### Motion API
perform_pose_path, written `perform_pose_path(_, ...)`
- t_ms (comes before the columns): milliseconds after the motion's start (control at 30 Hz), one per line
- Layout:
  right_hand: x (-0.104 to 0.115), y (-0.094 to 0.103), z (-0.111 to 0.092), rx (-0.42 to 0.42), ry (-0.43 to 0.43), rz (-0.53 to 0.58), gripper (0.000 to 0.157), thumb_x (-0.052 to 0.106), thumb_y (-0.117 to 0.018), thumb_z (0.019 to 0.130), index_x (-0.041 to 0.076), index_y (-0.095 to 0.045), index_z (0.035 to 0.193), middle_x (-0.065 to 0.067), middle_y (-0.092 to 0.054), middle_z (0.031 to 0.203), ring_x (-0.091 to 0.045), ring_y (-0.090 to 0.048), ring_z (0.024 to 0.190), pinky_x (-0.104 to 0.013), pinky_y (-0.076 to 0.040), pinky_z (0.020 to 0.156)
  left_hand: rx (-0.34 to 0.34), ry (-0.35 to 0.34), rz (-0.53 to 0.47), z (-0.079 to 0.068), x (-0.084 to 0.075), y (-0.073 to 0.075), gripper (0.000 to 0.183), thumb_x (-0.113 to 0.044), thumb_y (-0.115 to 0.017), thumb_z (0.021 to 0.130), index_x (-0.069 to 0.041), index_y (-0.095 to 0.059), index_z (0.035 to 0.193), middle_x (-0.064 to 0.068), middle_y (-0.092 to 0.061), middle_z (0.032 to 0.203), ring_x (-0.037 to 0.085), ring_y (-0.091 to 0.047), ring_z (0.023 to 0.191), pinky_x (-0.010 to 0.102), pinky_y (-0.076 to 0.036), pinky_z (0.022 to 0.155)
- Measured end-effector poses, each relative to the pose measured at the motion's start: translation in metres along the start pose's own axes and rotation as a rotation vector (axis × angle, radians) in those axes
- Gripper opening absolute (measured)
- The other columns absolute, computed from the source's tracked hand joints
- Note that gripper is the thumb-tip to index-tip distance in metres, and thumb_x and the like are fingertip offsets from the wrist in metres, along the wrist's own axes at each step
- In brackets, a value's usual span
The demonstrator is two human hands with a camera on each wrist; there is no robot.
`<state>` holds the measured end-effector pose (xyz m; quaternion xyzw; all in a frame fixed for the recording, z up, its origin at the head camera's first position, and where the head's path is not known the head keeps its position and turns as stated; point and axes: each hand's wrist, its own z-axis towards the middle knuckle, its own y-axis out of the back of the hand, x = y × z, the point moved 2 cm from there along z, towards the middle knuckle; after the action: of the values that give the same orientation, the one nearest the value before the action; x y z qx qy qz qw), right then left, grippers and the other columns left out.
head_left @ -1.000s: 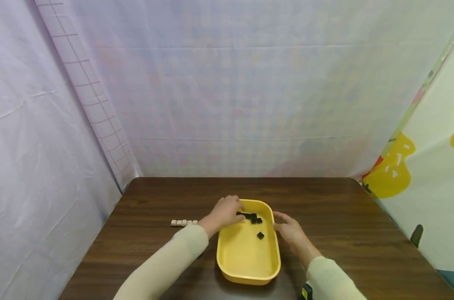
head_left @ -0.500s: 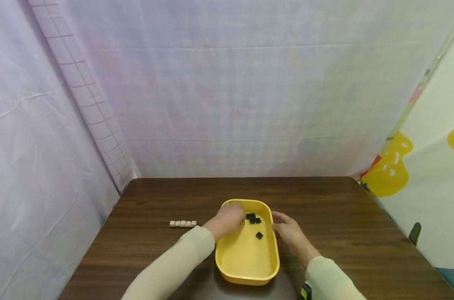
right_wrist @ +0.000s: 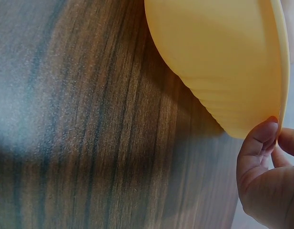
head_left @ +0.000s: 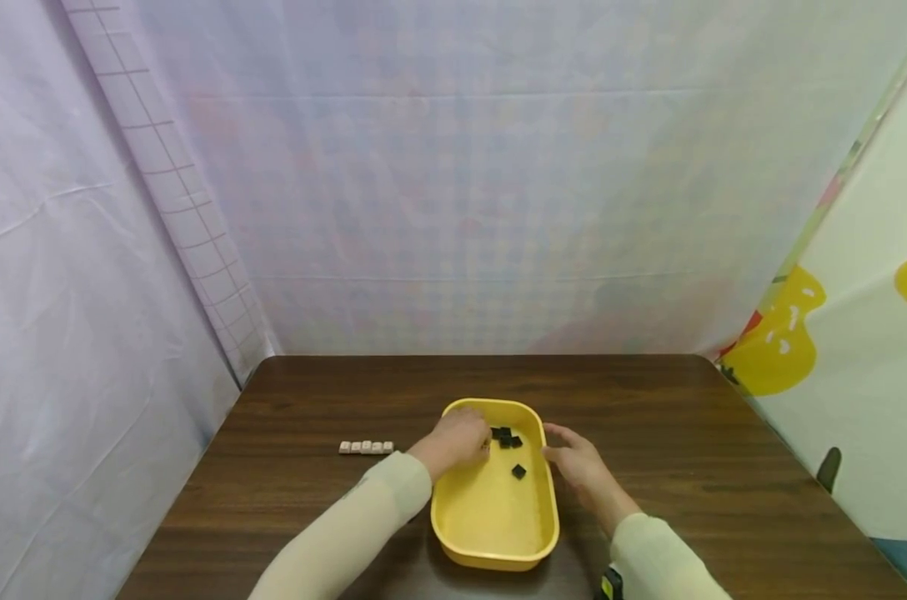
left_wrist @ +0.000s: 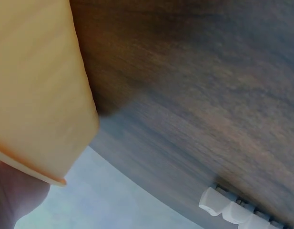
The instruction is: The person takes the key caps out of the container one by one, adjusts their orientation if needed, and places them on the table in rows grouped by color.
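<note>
A yellow plastic tray stands on the table in the head view. My left hand reaches over its left rim, with the fingers down inside the far left part. The palm hides those fingertips, so I cannot tell what they hold. Just right of them lie several small black square pieces, and one more black piece sits apart, closer to me. My right hand holds the tray's right rim. The right wrist view shows a fingertip against the outer wall and another finger across the rim.
Left of the tray, a row of several white keycaps lies on the dark wood-grain table; dark parts show beneath them in the left wrist view. A white curtain hangs behind the table's far edge.
My left hand has gone lower into the tray, its fingers passing out of sight; over the last half second it stays nearly still. My right hand keeps its place at the rim.
</note>
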<state>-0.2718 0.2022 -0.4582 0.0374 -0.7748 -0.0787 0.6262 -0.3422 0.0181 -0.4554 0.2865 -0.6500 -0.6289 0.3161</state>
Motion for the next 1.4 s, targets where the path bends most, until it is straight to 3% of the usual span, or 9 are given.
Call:
perform_pose_path(100, 0.0, 0.0, 0.0, 0.002, -0.002, 0.002, 0.048, 0.002, -0.052, 0.096, -0.003, -0.045, 0.143, -0.031, -0.058, 0.123, -0.026, -0.066, 0.089, -0.04, -0.056, 0.074, -0.02, -0.009, -0.086, 0.0, 0.001, 0.002, 0.015, -0.024, -0.068, 0.093, -0.019, -0.073, 0.079, -0.008, -0.06, 0.075, 0.01, -0.052, 0.07, 0.027, -0.047, 0.074)
perform_pose_path(267, 0.0, 0.0, -0.001, 0.003, -0.011, 0.019, 0.048, 0.002, -0.051, 0.096, -0.003, -0.044, 0.144, -0.031, -0.058, 0.122, -0.028, -0.067, 0.09, -0.042, -0.057, 0.074, -0.045, -0.025, -0.324, -0.002, 0.003, 0.005, 0.004, -0.016, -0.067, 0.092, -0.013, -0.068, 0.089, -0.005, -0.059, 0.074, 0.008, -0.047, 0.061, 0.023, -0.042, 0.059)
perform_pose_path(400, 0.0, 0.0, -0.001, 0.003, -0.017, 0.016, 0.048, 0.002, -0.051, 0.097, -0.003, -0.044, 0.144, -0.031, -0.057, 0.124, -0.027, -0.066, 0.091, -0.043, -0.057, 0.075, -0.055, -0.027, -0.435, -0.005, 0.003, 0.006, 0.007, -0.011, -0.066, 0.091, -0.015, -0.061, 0.094, -0.007, -0.056, 0.078, 0.006, -0.046, 0.064, 0.022, -0.04, 0.059)
perform_pose_path(600, 0.0, 0.0, -0.001, 0.003, -0.017, 0.003, 0.049, 0.003, -0.051, 0.097, -0.002, -0.043, 0.145, -0.032, -0.055, 0.127, -0.027, -0.066, 0.092, -0.042, -0.057, 0.076, -0.114, -0.053, -0.462, -0.009, 0.001, 0.012, 0.005, -0.013, -0.066, 0.093, -0.016, -0.065, 0.097, -0.009, -0.058, 0.08, 0.005, -0.049, 0.065, 0.02, -0.043, 0.061)
perform_pose_path(800, 0.0, 0.0, -0.001, 0.006, -0.01, 0.022, 0.05, 0.001, -0.052, 0.096, -0.003, -0.042, 0.145, -0.033, -0.054, 0.127, -0.028, -0.066, 0.091, -0.044, -0.057, 0.075, -0.154, -0.028, -0.541, -0.012, 0.001, 0.016, 0.008, -0.016, -0.067, 0.095, -0.013, -0.067, 0.102, -0.008, -0.059, 0.076, 0.006, -0.051, 0.063, 0.021, -0.045, 0.061)
perform_pose_path(1100, 0.001, 0.001, -0.001, 0.004, -0.007, -0.019, 0.05, 0.003, -0.052, 0.096, -0.002, -0.044, 0.145, -0.032, -0.05, 0.133, -0.03, -0.064, 0.097, -0.041, -0.056, 0.074, -0.193, -0.025, -0.655, -0.012, 0.001, 0.016, 0.007, -0.021, -0.066, 0.097, -0.015, -0.069, 0.096, -0.01, -0.061, 0.076, 0.004, -0.052, 0.059, 0.02, -0.045, 0.056)
perform_pose_path(1233, 0.001, 0.002, 0.0, -0.001, -0.005, -0.067, 0.049, 0.006, -0.053, 0.097, 0.0, -0.045, 0.145, -0.03, -0.047, 0.139, -0.033, -0.059, 0.105, -0.039, -0.053, 0.076, -0.2, -0.029, -0.659, -0.014, 0.001, 0.017, 0.007, -0.015, -0.07, 0.094, -0.01, -0.071, 0.098, -0.005, -0.066, 0.081, 0.004, -0.056, 0.066, 0.021, -0.048, 0.062)
perform_pose_path(1400, 0.001, 0.002, 0.001, -0.005, -0.004, -0.109, 0.049, 0.008, -0.054, 0.097, 0.002, -0.046, 0.145, -0.029, -0.043, 0.144, -0.037, -0.054, 0.114, -0.039, -0.051, 0.078, -0.197, -0.029, -0.644, -0.019, 0.003, 0.018, 0.023, -0.011, -0.07, 0.093, -0.004, -0.072, 0.115, 0.005, -0.072, 0.102, 0.009, -0.064, 0.084, 0.025, -0.052, 0.076)
